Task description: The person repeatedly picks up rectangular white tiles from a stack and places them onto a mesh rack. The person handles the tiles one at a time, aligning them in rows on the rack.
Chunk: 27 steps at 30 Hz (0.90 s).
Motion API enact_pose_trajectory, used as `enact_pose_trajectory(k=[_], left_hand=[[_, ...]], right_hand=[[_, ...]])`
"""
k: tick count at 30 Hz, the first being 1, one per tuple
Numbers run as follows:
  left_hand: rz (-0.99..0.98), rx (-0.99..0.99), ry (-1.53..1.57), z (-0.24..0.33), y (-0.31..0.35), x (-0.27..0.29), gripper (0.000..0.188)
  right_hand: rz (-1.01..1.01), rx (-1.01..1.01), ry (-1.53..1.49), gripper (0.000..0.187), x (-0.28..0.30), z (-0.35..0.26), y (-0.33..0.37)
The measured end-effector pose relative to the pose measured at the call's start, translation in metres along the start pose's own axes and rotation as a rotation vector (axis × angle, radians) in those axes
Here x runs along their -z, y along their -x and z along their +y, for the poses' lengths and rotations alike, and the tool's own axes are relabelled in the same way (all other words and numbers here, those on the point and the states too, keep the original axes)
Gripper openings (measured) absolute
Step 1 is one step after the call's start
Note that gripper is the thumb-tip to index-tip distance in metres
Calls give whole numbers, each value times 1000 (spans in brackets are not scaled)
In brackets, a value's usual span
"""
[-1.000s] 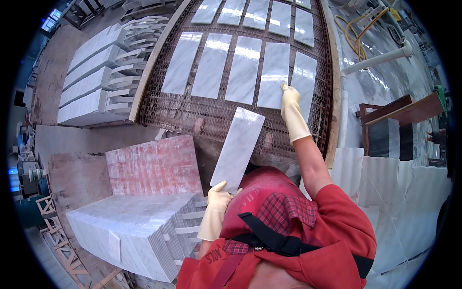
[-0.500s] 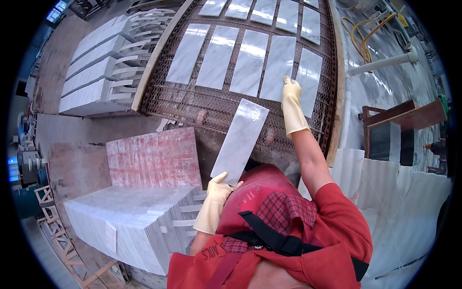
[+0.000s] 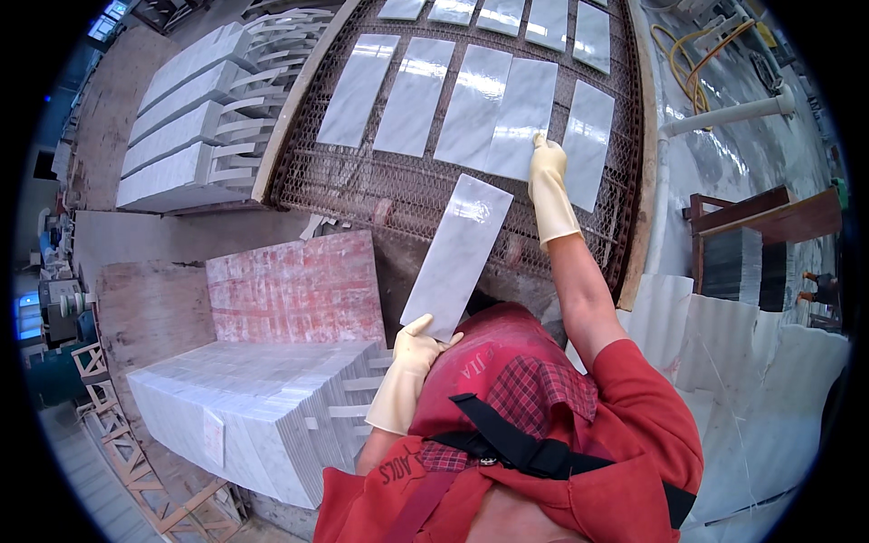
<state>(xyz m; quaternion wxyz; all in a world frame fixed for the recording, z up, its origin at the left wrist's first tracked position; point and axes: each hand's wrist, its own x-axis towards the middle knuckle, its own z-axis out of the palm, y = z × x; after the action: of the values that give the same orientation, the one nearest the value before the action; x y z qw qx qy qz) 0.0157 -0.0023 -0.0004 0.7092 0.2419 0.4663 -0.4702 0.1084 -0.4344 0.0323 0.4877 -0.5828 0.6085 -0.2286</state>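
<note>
My left hand (image 3: 414, 357), in a cream rubber glove, grips the near end of a grey-white polished marble tile (image 3: 459, 258). That tile slants up from my apron, its far end over the near edge of the mesh conveyor (image 3: 362, 184). My right hand (image 3: 549, 167), gloved alike, is closed at the lower right edge of another marble tile (image 3: 525, 113) lying on the mesh; its far fingers are partly hidden. This tile's left edge meets the neighbouring tile (image 3: 475, 100). Right of my hand lies a separate tile (image 3: 588, 145).
More tiles lie in rows across the conveyor, between wooden side rails (image 3: 644, 163). At lower left stands a long stack of tiles (image 3: 244, 389) beside a red-stained board (image 3: 294, 285). Further stacks (image 3: 172, 163) with pale strips stand upper left. A white pipe (image 3: 724, 116) runs along the right.
My right hand has shifted the tile on the mesh leftward, closing the gap to its left neighbour and widening the one on its right. My left hand still holds its tile.
</note>
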Motion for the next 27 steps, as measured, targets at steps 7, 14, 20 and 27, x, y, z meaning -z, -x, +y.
enact_pose_trajectory(k=[7, 14, 20, 27], left_hand=[[-83, -25, -42, -1, 0, 5, 47], [-146, -11, -42, 1, 2, 4, 49], [-121, -44, -73, 0, 13, -14, 51], [-175, -48, -76, 2, 8, -8, 52]], right_hand=[[52, -31, -62, 44, 2, 0, 1], [30, -46, -145, 44, 5, -5, 5], [18, -60, -129, 44, 13, -5, -12], [23, 278, 42, 44, 63, -25, 38]])
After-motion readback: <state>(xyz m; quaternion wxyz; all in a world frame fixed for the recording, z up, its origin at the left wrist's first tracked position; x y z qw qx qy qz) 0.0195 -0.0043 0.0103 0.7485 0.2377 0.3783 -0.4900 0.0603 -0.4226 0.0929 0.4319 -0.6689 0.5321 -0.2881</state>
